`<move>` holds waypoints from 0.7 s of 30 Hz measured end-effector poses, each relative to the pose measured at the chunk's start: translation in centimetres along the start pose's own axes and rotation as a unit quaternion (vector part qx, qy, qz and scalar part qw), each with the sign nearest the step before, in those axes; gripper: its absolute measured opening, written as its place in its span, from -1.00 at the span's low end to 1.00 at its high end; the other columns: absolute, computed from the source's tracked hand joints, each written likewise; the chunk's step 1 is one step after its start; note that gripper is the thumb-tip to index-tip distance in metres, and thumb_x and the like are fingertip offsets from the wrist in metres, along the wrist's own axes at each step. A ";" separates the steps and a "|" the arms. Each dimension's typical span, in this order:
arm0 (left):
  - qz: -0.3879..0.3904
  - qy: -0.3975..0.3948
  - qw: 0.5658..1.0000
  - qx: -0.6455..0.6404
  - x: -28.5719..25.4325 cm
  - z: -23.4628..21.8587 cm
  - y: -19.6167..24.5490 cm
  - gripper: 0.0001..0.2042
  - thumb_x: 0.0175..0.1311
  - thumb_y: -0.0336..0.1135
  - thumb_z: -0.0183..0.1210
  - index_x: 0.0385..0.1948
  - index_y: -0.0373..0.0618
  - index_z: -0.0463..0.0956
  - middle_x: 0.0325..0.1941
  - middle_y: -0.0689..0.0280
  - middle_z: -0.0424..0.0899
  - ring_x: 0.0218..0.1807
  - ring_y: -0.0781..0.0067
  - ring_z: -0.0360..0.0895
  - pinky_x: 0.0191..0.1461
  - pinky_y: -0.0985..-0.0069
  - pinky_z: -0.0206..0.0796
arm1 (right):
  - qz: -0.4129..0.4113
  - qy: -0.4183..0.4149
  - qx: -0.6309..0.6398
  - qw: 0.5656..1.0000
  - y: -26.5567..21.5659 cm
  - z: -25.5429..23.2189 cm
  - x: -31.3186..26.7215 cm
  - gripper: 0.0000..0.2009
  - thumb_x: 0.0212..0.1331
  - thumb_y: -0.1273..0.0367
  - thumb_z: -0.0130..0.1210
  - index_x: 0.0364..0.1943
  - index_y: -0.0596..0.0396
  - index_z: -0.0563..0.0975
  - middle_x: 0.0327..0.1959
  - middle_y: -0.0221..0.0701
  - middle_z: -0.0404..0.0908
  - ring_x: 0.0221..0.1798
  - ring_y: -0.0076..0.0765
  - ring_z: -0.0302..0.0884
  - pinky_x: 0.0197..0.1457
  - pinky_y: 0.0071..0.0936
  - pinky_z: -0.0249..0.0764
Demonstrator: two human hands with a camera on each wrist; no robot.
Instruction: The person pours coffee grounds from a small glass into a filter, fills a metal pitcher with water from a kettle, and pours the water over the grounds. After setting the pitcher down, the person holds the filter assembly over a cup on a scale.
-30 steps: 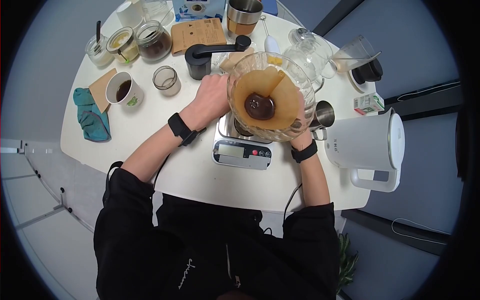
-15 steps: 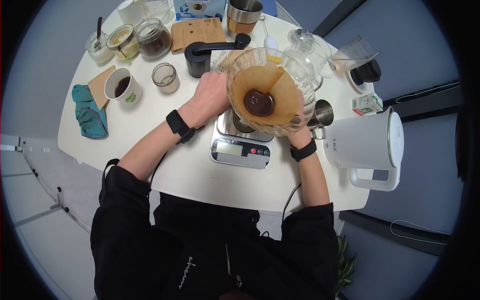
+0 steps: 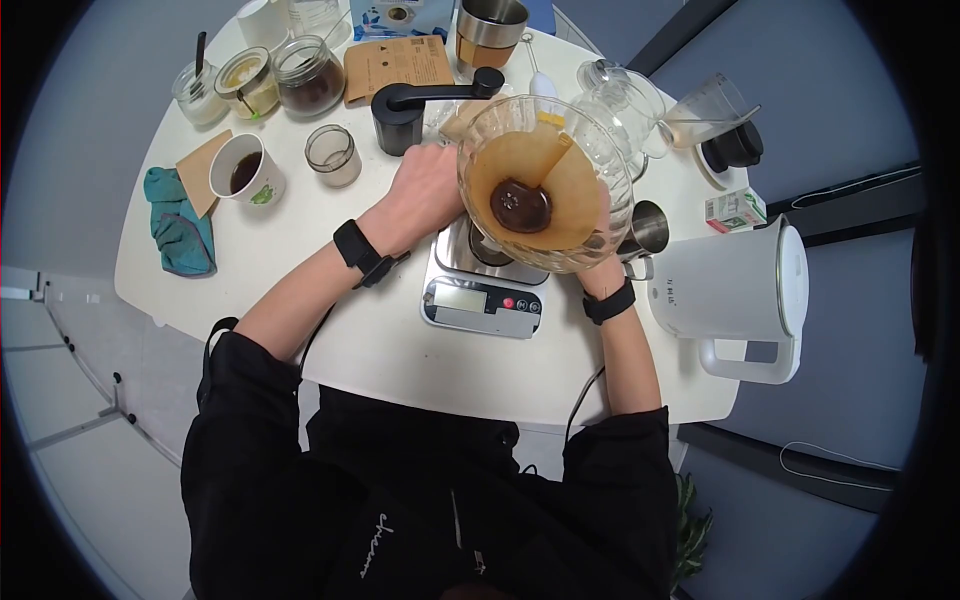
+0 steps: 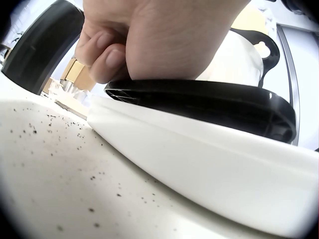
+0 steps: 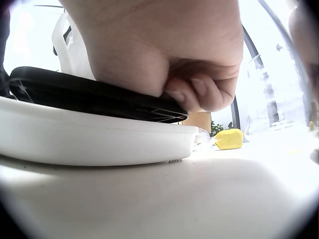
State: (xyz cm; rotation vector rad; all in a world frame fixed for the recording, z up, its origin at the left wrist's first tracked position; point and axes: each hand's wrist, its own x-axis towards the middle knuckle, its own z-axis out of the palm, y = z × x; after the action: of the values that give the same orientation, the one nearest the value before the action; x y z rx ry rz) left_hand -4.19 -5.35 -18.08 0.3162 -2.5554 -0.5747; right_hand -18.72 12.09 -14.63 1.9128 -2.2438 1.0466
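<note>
A clear ribbed glass dripper stands over the kitchen scale, largely hiding what is under it. Inside its brown paper filter lies wet dark coffee. My left hand curls at the scale's left side, gripping the edge of the black-rimmed top plate; below that plate shows the white base. On the opposite side my right hand also grips the plate's edge with bent fingers, partly hidden behind the dripper in the head view.
To the right stand a white kettle and a metal pitcher. A black hand grinder, an empty glass jar and a paper cup of dark liquid sit left of the dripper. Glass jars and pouches line the back.
The head view has shifted a little, and the dripper appears slightly higher in it, baring more of the scale's plate. Both hands keep their hold at the scale's sides.
</note>
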 end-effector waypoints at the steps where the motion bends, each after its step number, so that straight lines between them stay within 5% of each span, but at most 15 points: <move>1: -0.001 0.001 1.000 0.001 -0.2 0.2 -0.3 -0.82 0.05 -0.27 0.14 -0.52 -0.22 0.50 -0.59 0.10 0.55 -0.51 0.08 0.54 -0.48 0.29 0.34 | 0.002 -0.010 -0.015 1.000 0.2 0.1 -0.1 -0.67 0.05 0.39 0.15 -0.05 0.10 0.50 -0.11 -0.29 0.58 -0.07 -0.20 0.51 -0.01 -0.36 0.41; 5: 0.055 0.024 0.998 0.035 -0.2 -2.0 1.3 -0.82 0.04 -0.27 0.14 -0.57 -0.20 0.50 -0.59 0.09 0.53 -0.51 0.07 0.54 -0.46 0.27 0.34 | 0.062 -0.032 0.076 0.995 -0.1 -0.2 0.2 -0.67 0.03 0.39 0.16 -0.06 0.10 0.51 -0.12 -0.29 0.58 -0.07 -0.20 0.51 -0.02 -0.35 0.41; 12: 0.116 0.063 0.981 0.140 -0.6 -3.1 2.3 -0.81 0.05 -0.26 0.14 -0.56 -0.21 0.50 -0.59 0.09 0.53 -0.51 0.07 0.54 -0.46 0.27 0.34 | 0.006 -0.018 0.012 1.000 0.1 0.0 0.3 -0.64 0.00 0.37 0.18 -0.05 0.09 0.50 -0.11 -0.31 0.58 -0.06 -0.19 0.50 -0.01 -0.34 0.41; 14: 0.083 0.057 0.991 0.083 -0.4 -1.2 1.2 -0.81 0.05 -0.26 0.14 -0.54 -0.21 0.50 -0.59 0.09 0.54 -0.51 0.07 0.54 -0.47 0.27 0.34 | -0.001 -0.025 0.000 1.000 0.3 -0.3 0.0 -0.63 0.00 0.37 0.18 -0.04 0.09 0.50 -0.11 -0.31 0.58 -0.06 -0.18 0.50 -0.01 -0.34 0.41; 16: 0.013 0.045 0.999 -0.022 -0.3 0.7 -0.3 -0.80 0.06 -0.25 0.13 -0.49 -0.22 0.50 -0.58 0.10 0.55 -0.50 0.08 0.55 -0.47 0.27 0.34 | -0.006 -0.015 -0.026 1.000 -0.2 -0.4 0.1 -0.65 0.00 0.36 0.15 -0.09 0.15 0.46 -0.21 -0.18 0.57 -0.13 0.00 0.50 -0.09 -0.30 0.43; 21: 0.066 0.041 0.994 0.074 -0.1 -1.2 0.7 -0.79 0.07 -0.24 0.13 -0.45 -0.23 0.50 -0.59 0.10 0.56 -0.50 0.10 0.55 -0.48 0.28 0.33 | -0.018 0.037 0.043 0.998 -1.1 -0.5 0.4 -0.66 0.00 0.37 0.13 -0.10 0.17 0.44 -0.24 -0.07 0.55 -0.14 0.15 0.47 -0.10 -0.26 0.43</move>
State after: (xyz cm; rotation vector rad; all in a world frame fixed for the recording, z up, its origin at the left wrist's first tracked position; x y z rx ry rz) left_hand -3.58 -5.09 -16.90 0.2147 -2.5220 -0.3187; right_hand -18.07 11.97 -13.51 1.9037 -2.1505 1.2068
